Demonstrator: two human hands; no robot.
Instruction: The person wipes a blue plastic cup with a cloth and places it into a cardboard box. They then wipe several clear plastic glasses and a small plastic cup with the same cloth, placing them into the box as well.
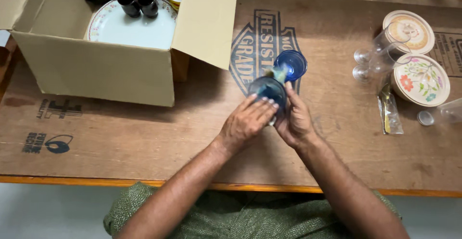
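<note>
Both your hands, left (246,123) and right (294,123), grip a blue glass (267,91); another blue glass (290,64) sits just behind, and the cardboard box (96,68) holds a plate (130,27) and black cups (138,4).

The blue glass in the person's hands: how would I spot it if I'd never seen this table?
Start at the open cardboard box on the left of the wooden table. Just right of its flap, both hands clasp a dark blue glass, its mouth stuffed with something pale. A second blue glass stands just behind it, unheld.

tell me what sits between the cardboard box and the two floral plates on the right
In the head view, between the cardboard box and the floral plates stand two blue glasses, one held by both hands, then two clear stemmed glasses.
</note>
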